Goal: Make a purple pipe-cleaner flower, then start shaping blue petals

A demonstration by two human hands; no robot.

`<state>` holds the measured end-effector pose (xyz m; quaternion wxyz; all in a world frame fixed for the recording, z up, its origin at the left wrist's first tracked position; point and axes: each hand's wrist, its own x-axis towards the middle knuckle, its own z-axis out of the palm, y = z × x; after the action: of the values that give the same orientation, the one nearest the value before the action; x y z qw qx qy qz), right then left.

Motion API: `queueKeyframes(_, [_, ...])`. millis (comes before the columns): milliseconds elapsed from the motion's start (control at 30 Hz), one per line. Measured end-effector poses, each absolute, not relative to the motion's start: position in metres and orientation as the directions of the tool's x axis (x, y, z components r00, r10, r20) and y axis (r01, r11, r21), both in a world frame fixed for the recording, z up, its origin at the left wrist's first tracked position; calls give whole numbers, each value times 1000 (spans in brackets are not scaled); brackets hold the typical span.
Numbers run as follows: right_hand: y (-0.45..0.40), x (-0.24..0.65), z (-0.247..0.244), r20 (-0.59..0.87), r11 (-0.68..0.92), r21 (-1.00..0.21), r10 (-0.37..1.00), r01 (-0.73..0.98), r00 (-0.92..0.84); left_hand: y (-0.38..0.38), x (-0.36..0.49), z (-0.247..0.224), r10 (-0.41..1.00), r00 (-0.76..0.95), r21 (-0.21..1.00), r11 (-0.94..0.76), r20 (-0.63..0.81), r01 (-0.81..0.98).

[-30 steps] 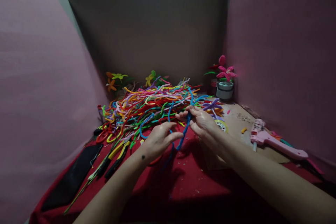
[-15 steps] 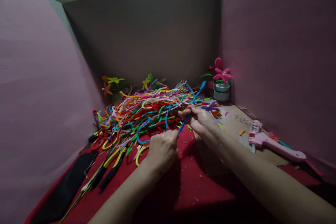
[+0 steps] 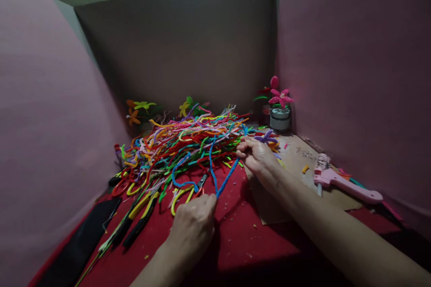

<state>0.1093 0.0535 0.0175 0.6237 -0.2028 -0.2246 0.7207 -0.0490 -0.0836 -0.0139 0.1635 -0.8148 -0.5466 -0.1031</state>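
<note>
The left hand (image 3: 197, 219) is curled into a fist at the lower end of a blue fuzzy stem (image 3: 229, 177), and the right hand (image 3: 257, 154) pinches it higher up, so it runs straight between them above the red-covered worktop (image 3: 235, 242), in front of the colourful pile (image 3: 188, 139). The step in hand looks like drawing out or twisting this stem; the next move seems to call for a firm right-hand pinch and even tension.
</note>
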Motion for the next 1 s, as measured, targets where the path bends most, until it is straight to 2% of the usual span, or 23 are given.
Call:
queueKeyframes(167, [49, 112, 20, -149, -281, -562, 959, -778, -239, -101, -33, -16, 889, 386, -188, -346, 249, 919])
queueKeyframes(333, [48, 115, 19, -167, -284, -567, 959, -773, -231, -108, -20, -13, 925, 372, -201, -350, 81, 915])
queueKeyframes(433, [48, 119, 20, -164, -292, -567, 956, -770, -242, -109, -20, -12, 916, 395, -185, -378, 66, 907])
queueKeyframes(500, [48, 123, 22, -160, -310, -560, 950, -768, -267, -108, -24, -14, 903, 415, -147, -398, 111, 906])
queueKeyframes(633, [49, 130, 25, -136, -326, -535, 944, -779, -302, -103, -34, -17, 902, 364, 16, -378, 232, 926])
queueKeyframes(700, [49, 133, 27, -116, -318, -522, 946, -792, -303, -99, -38, -16, 922, 298, 179, -346, 248, 921])
queueKeyframes(733, [50, 134, 28, -104, -311, -516, 948, -798, -302, -97, -39, -15, 940, 262, 307, -322, 219, 896])
queueKeyframes(800, [49, 136, 30, -79, -295, -508, 952, -809, -297, -93, -40, -13, 973, 222, 616, -215, 67, 758])
queueKeyframes(833, [48, 136, 31, -66, -289, -504, 952, -814, -298, -93, -39, -13, 971, 235, 742, -131, -37, 657])
queueKeyframes(867, [48, 137, 32, -57, -290, -499, 951, -817, -302, -93, -39, -14, 958, 262, 820, -55, -118, 570])
queueKeyframes(900, [47, 137, 32, -54, -294, -495, 950, -818, -308, -94, -38, -16, 945, 287, 853, -16, -158, 521])
queueKeyframes(933, [47, 137, 33, -56, -300, -491, 948, -818, -314, -95, -36, -17, 947, 292, 846, -43, -135, 532])
queueKeyframes(967, [47, 138, 33, -63, -306, -489, 946, -817, -317, -98, -35, -19, 959, 278, 795, -130, -51, 592])
queueKeyframes(1000, [48, 138, 32, -73, -313, -487, 945, -816, -319, -100, -33, -20, 961, 267, 692, -241, 72, 680])
